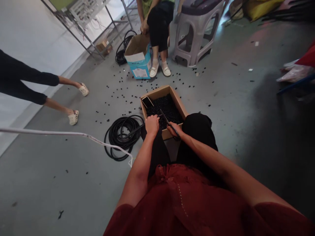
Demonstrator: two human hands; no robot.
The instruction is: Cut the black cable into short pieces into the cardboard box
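My left hand (152,126) is closed around a black cable (134,131), which runs in from a coil of black cable (123,137) on the floor at my left. My right hand (175,129) grips black-handled scissors (169,124), with the blades pointing forward over a cardboard box (176,101). The box rests against my knees and is heaped with short black cable pieces (166,111). A smartphone (147,102) lies at the box's near-left corner.
Black pieces are scattered across the grey floor (221,114). Ahead, a seated person (158,29) holds a blue-and-white carton (139,57) beside another cable coil (121,52). A standing person's legs (41,88) are at left. A white cable (69,133) crosses the left foreground. A plastic stool (198,34) stands ahead.
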